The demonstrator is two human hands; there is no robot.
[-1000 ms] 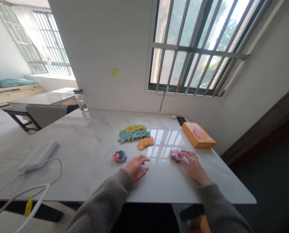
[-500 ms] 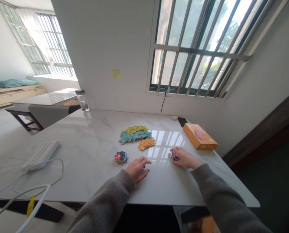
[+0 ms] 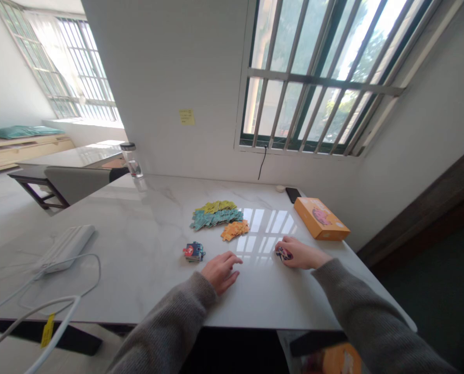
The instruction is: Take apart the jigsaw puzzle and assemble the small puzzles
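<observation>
The right hand (image 3: 301, 253) has swung inward and now curls over a small stack of pink jigsaw pieces (image 3: 283, 253), though whether it truly grips them is unclear. The left hand (image 3: 220, 271) lies open and empty, just right of a blue-and-red jigsaw stack (image 3: 194, 252).

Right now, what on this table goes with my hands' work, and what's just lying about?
With your hands: right hand, pink jigsaw stack, left hand, dark blue jigsaw stack, orange pieces, teal pieces, yellow-green pieces.
Lying about: orange box, black phone, glass bottle, white cable.
</observation>
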